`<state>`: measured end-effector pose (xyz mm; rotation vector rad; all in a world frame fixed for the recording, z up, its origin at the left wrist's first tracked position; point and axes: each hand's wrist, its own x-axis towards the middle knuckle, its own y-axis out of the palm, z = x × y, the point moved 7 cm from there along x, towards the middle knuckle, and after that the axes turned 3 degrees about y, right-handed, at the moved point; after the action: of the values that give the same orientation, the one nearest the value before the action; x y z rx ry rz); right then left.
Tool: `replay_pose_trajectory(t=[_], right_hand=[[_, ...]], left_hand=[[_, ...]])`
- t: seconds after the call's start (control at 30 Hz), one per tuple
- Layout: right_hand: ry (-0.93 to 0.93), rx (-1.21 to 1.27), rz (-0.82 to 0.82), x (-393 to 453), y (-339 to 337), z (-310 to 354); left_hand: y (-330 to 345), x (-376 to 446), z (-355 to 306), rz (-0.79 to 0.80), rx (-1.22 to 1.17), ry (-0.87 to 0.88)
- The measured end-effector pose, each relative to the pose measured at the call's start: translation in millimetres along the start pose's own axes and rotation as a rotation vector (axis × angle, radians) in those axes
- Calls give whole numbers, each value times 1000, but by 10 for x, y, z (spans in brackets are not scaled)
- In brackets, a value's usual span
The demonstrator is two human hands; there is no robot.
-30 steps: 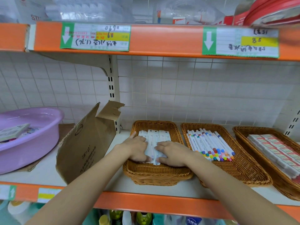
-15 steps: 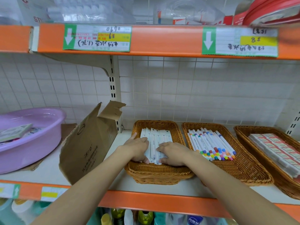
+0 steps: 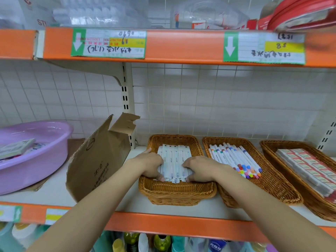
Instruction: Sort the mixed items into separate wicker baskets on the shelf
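Left hand (image 3: 151,163): inside the left wicker basket (image 3: 177,194), palm down, fingers curled against the left edge of the white pen packs (image 3: 175,162); pressing on the stack, not closed round it.
Right hand (image 3: 201,168): same basket, fingers bent onto the right edge of the packs, thumb near the front end; pressing, no full grasp visible.
White pen packs: flat stack of long white sleeves, lengthwise 6-to-12 o'clock in the left basket, squeezed between both hands; the front ends stick out toward 6 o'clock past the fingers.
Left wicker basket: on the white shelf (image 3: 54,190), centre of view, just beside the middle basket (image 3: 269,190) at its 3 o'clock.
Middle basket: holds white markers (image 3: 234,159) with coloured caps, laid in a row, cap ends toward 5 o'clock.
Right basket (image 3: 320,202): far 3 o'clock, partly cut by the frame edge, filled with rows of small white boxes (image 3: 309,164) with red print.
Cardboard box (image 3: 98,160): at 9 o'clock of the left basket, open, torn flap up, leaning.
Purple basin (image 3: 34,157): far 9 o'clock on the shelf, with some flat packs inside; contents unclear.
Price labels (image 3: 109,43): on the orange rail above, 12 o'clock, green arrows pointing down.
Bottles (image 3: 161,241): lower level, 6 o'clock, blurred.
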<state>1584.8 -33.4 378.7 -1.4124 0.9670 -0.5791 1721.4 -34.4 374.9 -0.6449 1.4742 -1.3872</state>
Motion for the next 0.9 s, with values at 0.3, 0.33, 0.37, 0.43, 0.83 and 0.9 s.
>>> replay_pose_trajectory(t=[0.3,0.33,0.37,0.43,0.83,0.9], right_hand=[[5,-26,29,3,23,-74],[-1,-31,28,2,18,-64],[-6,-37,28,0,17,-54],[-6,-54,26,8,22,-51],[-32,-62,-57,0,-12,87],[-26,-76,-69,12,7,116]], left_hand=[[-23,18,23,-52,50,-17],[-23,13,15,-56,46,-17],[-19,11,1,-63,41,-19],[-17,15,-62,-97,44,-9],[-84,93,-366,-232,37,59],[-93,81,-368,-234,32,73]])
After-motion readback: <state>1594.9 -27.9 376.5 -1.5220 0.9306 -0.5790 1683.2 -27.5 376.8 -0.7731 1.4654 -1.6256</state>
